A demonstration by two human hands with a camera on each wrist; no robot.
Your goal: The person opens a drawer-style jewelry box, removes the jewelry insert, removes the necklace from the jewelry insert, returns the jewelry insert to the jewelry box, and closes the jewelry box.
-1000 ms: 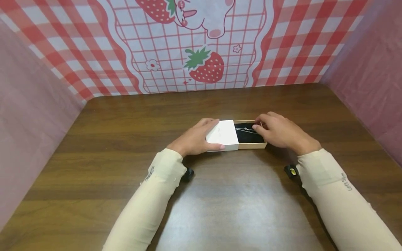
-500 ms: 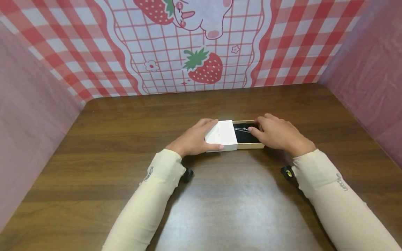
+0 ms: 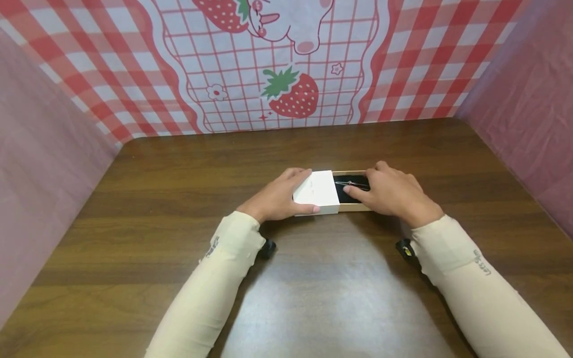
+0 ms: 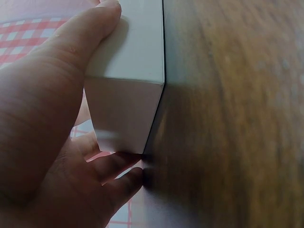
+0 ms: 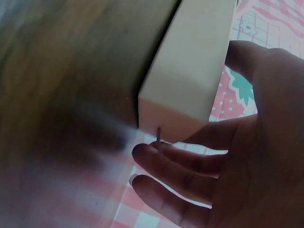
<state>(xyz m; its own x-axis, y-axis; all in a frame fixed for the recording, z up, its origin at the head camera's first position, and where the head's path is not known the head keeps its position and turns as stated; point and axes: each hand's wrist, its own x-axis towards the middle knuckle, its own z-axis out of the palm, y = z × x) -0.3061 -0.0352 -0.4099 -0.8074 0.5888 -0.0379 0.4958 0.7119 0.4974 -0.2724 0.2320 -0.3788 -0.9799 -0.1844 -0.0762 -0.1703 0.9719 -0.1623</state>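
Note:
A white jewelry box sleeve point(image 3: 317, 191) lies on the table with its drawer point(image 3: 353, 208) partly slid out to the right. A silver necklace point(image 3: 342, 183) rests on the black pad point(image 3: 341, 195) inside. My left hand point(image 3: 277, 196) grips the sleeve's left end, thumb along the near side and fingers on the far side. My right hand point(image 3: 396, 194) holds the drawer's right end, its thumb reaching in over the pad and covering part of the necklace. A small dark pull tab point(image 5: 158, 134) juts from the drawer's end in the right wrist view, beside my fingertips.
The brown wooden table point(image 3: 179, 169) extends around the box on all sides. Behind it hangs a red and white checked cloth point(image 3: 416, 69) with strawberries, and pink cloths stand at left and right.
My right hand has moved leftward, with its thumb further over the pad and necklace. Less of the drawer's right end shows. My left hand and the sleeve have stayed put.

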